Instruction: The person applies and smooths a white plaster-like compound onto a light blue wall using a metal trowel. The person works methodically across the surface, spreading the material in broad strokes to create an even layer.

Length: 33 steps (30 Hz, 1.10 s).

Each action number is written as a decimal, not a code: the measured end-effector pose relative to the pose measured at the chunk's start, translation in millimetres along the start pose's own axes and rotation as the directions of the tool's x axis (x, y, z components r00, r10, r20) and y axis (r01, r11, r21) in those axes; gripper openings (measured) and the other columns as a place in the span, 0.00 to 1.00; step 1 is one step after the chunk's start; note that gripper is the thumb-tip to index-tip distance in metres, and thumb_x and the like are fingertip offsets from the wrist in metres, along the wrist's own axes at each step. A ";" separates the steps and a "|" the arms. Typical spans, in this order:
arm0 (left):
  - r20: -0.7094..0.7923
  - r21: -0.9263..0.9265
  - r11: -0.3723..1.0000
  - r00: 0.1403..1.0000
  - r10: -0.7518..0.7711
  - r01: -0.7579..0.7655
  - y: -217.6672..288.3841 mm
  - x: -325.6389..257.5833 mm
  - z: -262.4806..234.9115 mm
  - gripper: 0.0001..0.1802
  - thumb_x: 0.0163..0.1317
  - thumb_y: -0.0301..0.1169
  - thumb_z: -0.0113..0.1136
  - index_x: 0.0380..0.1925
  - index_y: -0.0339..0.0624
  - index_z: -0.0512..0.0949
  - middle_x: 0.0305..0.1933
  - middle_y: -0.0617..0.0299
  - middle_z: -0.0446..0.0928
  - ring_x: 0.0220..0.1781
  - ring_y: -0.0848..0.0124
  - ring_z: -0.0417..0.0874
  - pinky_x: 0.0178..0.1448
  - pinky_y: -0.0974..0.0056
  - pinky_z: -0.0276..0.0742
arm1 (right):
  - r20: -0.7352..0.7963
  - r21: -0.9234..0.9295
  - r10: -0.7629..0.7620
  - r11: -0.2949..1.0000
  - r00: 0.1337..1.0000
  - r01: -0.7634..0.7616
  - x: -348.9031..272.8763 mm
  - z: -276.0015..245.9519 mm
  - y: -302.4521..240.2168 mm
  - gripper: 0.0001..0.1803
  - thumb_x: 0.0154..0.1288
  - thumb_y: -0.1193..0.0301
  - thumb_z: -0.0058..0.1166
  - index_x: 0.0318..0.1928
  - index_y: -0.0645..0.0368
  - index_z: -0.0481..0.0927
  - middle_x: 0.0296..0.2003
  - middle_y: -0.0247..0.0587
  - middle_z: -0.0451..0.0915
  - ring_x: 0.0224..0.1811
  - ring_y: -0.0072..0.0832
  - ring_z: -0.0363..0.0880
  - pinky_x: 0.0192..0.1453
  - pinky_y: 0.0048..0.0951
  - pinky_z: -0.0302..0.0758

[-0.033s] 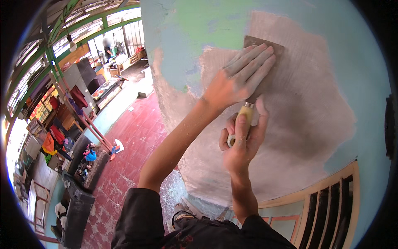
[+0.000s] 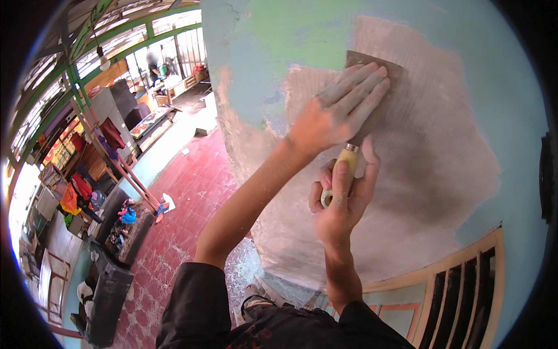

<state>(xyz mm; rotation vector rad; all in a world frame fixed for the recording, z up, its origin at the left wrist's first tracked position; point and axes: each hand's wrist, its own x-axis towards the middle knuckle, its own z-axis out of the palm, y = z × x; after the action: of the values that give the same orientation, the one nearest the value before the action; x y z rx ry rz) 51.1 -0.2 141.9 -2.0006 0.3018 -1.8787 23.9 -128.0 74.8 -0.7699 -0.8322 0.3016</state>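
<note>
In my right hand point(image 2: 343, 203) is a scraper point(image 2: 350, 166) with a pale yellow handle and a wide grey metal blade point(image 2: 392, 72). My fingers wrap round the handle while the index finger points up along it. Flat across the blade lies my left hand point(image 2: 343, 113), fingers stretched out, dusted with pale powder and covering much of the metal. The blade rests against the wall, near the upper edge of a stripped pinkish-grey patch point(image 2: 430, 151). Around this patch remain green paint point(image 2: 290, 29) and light blue paint point(image 2: 494, 75).
Below the patch at right is a wooden frame with dark slats point(image 2: 465, 291). Pale debris lies on the red tiled floor point(image 2: 180, 192) at left. A dark bench-like block point(image 2: 110, 302) and heaped clothes point(image 2: 75, 195) stand farther left. Another person point(image 2: 153, 70) is in the far background.
The view has shifted very slightly, so the wall and both hands sit a little farther right in the picture. My grip on the scraper is the same.
</note>
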 end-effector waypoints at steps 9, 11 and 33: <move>-0.023 0.013 1.000 1.000 0.007 -0.007 -9.6 6.1 7.1 0.22 0.55 0.26 0.63 0.52 0.35 0.79 0.56 0.55 0.80 0.60 0.59 0.80 0.62 0.58 0.81 | -0.039 0.010 0.003 1.000 0.999 -0.003 13.5 8.0 -4.0 0.25 0.75 0.66 0.43 0.68 0.51 0.55 0.25 0.29 0.66 0.23 0.10 0.60 0.16 0.12 0.53; -0.007 0.004 1.000 1.000 -0.026 0.026 -2.3 -1.2 10.1 0.22 0.55 0.26 0.63 0.53 0.35 0.78 0.56 0.55 0.80 0.60 0.59 0.80 0.62 0.58 0.81 | -0.057 -0.002 0.014 1.000 0.998 -0.014 9.2 3.2 3.3 0.25 0.74 0.65 0.46 0.67 0.47 0.59 0.27 0.28 0.64 0.27 0.11 0.60 0.17 0.11 0.52; -0.001 0.026 1.000 1.000 0.008 -0.008 -5.6 5.7 7.1 0.23 0.55 0.25 0.61 0.54 0.37 0.78 0.58 0.55 0.79 0.63 0.59 0.78 0.63 0.60 0.79 | -0.048 -0.045 -0.037 0.998 0.998 0.035 4.9 1.0 -1.2 0.24 0.75 0.62 0.47 0.67 0.49 0.60 0.26 0.28 0.65 0.26 0.10 0.60 0.16 0.13 0.52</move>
<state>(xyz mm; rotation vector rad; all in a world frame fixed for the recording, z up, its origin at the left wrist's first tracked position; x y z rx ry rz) 58.1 3.5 149.1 -1.9786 0.2836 -1.8688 26.3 -125.7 78.7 -0.7999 -0.8081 0.2319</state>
